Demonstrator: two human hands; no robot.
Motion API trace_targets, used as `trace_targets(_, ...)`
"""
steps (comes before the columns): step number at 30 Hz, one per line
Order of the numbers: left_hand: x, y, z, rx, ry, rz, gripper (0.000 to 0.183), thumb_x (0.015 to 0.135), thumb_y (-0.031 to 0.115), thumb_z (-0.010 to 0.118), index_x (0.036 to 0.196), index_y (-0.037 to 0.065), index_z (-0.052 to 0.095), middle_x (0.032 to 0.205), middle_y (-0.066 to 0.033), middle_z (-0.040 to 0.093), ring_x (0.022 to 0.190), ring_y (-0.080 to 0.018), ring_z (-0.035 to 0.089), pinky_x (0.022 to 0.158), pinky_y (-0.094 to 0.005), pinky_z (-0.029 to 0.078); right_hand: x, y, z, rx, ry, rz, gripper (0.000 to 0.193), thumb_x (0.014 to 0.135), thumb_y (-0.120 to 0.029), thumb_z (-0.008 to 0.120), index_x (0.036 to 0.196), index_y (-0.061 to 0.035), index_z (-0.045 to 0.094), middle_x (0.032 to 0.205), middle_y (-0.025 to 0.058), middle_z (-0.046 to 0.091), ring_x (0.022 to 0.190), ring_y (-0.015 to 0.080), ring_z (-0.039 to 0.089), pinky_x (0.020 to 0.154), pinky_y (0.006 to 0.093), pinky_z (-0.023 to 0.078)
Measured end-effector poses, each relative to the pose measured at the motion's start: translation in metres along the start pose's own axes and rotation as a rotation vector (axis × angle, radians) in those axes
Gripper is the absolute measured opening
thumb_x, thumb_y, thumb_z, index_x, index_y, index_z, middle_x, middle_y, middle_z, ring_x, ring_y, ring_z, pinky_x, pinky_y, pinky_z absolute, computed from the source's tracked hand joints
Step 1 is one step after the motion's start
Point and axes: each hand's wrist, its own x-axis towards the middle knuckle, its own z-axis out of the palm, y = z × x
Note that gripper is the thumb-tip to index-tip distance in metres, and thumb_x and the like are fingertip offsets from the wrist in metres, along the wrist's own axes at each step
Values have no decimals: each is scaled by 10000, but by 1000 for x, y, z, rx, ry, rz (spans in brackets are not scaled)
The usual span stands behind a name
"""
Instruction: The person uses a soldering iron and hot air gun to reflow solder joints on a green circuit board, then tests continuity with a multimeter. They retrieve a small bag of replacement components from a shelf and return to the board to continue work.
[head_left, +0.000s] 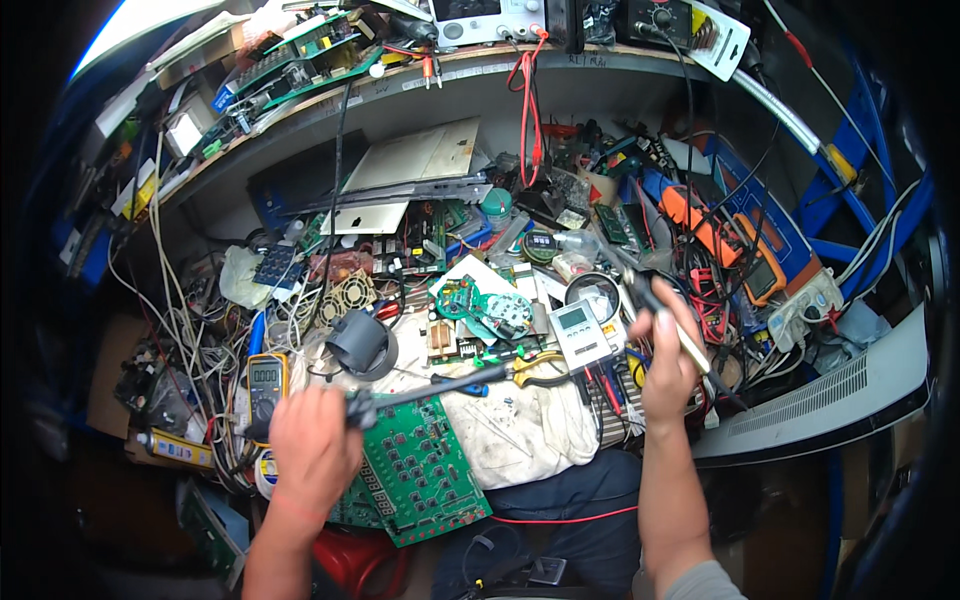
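My left hand (312, 445) is closed around a dark tool with a long grey shaft (440, 385) pointing right; motion blur hides its exact kind. Below that shaft lies a green circuit board (425, 470), with rows of small parts and a strip of digit displays, at the near edge of the bench. Raised over the right side, my right hand (665, 370) grips a slim black and pale pen-like tool (688, 345), also blurred. A white handheld tester (582, 335) with a small screen sits left of that hand. Yellow-handled pliers (540, 368) lie beside the tester.
A pale cloth (530, 440) covers the front of the bench. A yellow multimeter (266, 385) stands by my left hand, near a grey round holder (362, 345). Circuit boards, an orange meter (757, 260) and tangled cables crowd behind. Red test leads (528, 120) hang from the shelf.
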Motion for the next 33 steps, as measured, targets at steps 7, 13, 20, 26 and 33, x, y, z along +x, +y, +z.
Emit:
trace_targets(7,-113,23,-23,-300,3,-333,227,790,100,764,891,22,576,751,-192,565,711,-444,579,626,-507,437,131,41,34,-258,-51,154,420,1064,-267,550,1352,28,632,980,67,769,876,123,671,834,272,539)
trace_targets(13,-146,52,-24,-549,-59,-417,182,716,100,762,779,47,600,668,-154,588,638,-413,610,580,-471,475,24,-30,11,167,-233,198,394,1072,-216,498,1336,60,597,923,123,718,790,148,633,762,292,536)
trace_targets(20,-150,84,-13,-590,-268,-62,246,660,171,783,807,115,594,703,-63,606,663,-286,651,609,-412,501,-109,-123,15,411,-751,464,416,958,-160,563,1304,66,612,1048,225,746,1072,301,700,1112,471,436)
trace_targets(26,-143,106,-31,-556,-233,-19,165,827,197,724,744,129,598,617,-28,573,564,-221,613,529,-360,451,-118,-138,8,288,-984,270,356,988,-150,557,1294,29,592,1029,186,757,1058,298,714,1160,581,363)
trace_targets(33,-124,125,-42,-549,-119,13,185,853,190,682,692,159,596,582,6,534,521,-163,584,495,-326,415,-134,-149,27,349,-920,90,372,978,-147,596,1308,25,596,1054,211,749,1012,344,708,1077,631,439)
